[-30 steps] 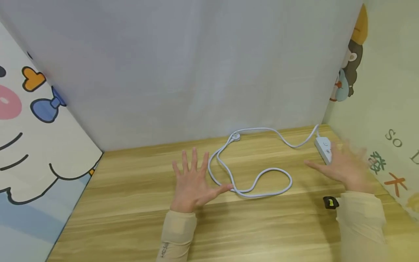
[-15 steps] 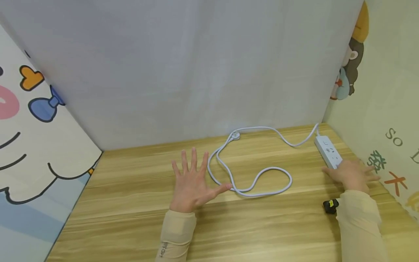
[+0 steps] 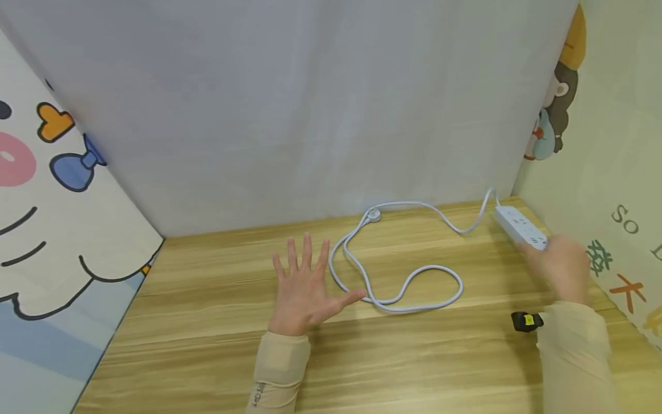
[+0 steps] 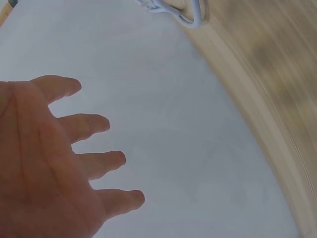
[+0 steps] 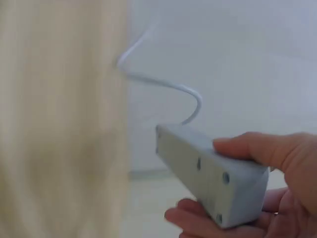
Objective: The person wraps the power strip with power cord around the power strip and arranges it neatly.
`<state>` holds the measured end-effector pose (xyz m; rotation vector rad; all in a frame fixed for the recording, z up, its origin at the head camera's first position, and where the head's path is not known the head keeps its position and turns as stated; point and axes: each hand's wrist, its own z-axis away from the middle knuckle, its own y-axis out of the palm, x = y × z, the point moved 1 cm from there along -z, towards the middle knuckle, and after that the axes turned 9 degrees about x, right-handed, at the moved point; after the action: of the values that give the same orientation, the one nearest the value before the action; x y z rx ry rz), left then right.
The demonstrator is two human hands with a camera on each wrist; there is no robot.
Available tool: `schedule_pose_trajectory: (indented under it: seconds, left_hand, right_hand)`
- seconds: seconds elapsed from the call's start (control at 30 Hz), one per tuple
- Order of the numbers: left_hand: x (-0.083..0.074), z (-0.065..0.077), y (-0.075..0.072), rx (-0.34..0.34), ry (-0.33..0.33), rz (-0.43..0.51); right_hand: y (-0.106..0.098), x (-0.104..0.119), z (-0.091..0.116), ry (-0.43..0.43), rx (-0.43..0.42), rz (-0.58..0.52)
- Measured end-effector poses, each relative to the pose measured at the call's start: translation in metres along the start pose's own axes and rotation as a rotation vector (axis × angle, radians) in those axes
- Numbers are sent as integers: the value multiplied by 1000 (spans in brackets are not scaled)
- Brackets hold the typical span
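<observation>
The worktop (image 3: 207,316) was pale yellow-brown wood-grain, its streaks running mostly from side to side, and it met a white, faintly creased sheet (image 3: 310,115) along its far edge. On the left stood a panel (image 3: 57,230) with a bold cartoon in white, pink, orange and blue; on the right a pale green wall (image 3: 620,172) carried cartoon animals and lettering. The power strip (image 3: 521,228) was at the far right, near the corner where sheet and wall came together. Its long axis slanted — the cord end pointed away towards the sheet, the other end towards the person and the wall — and its sockets faced up. The right hand (image 3: 564,267), blurred in the head view, had its fingers clamped on the strip's near end, thumb on one long side and fingers on the other; the right wrist view showed the underside with its screw holes. From the far end the white cord (image 3: 395,310) arched up, then ran left along the back to loops mid-worktop, the plug (image 3: 373,215) lying beside it near the sheet. The left hand (image 3: 302,302) was held raised with its fingers spread apart, thumb pointing towards the loops.
</observation>
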<state>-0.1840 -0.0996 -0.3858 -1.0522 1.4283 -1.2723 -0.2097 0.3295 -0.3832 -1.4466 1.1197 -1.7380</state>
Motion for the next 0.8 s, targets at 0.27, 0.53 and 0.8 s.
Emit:
schedule_pose_trajectory:
  seconds: [0.27,0.53,0.8]
  left_hand:
    - [2,-2,-7,-127,46,40]
    - [-4,-4,-22,-390,151,173]
    - [-19,-5,-33,-587,406,433]
  right_hand:
    - [-32,76,44,-360,-229,-264]
    - [-21,142,87,-857,-175,-447]
    - [-5,163,102,-1043,100,-536]
